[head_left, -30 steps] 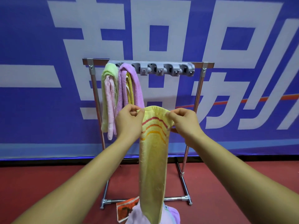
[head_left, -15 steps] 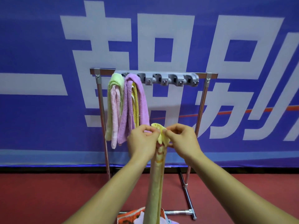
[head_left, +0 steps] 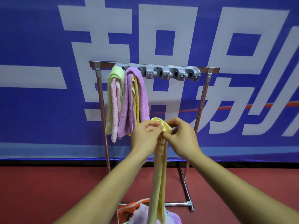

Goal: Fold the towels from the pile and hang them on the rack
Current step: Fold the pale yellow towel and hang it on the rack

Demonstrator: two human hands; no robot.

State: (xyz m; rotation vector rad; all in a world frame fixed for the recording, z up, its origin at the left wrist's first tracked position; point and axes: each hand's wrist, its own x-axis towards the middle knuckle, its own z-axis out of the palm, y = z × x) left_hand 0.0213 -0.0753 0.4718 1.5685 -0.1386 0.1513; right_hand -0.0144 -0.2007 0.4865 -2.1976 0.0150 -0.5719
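Red floor [head_left: 48,191] is seen open beside the metal rack [head_left: 178,72]. A narrow yellow terry towel [head_left: 159,175] is pinched at its top by left hand [head_left: 144,138] and right hand [head_left: 182,139].

We note the yellow terry towel [head_left: 159,175], spread flat with red stripes showing a second ago, is now gathered into a narrow hanging strip. The left hand [head_left: 144,138] and right hand [head_left: 181,139] have drawn together, pinching its bunched top.

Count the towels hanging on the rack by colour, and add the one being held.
Green towel: 1
Pink towel: 1
Purple towel: 1
Mustard towel: 1
Yellow towel, pinched by left hand and right hand: 1
Total: 5
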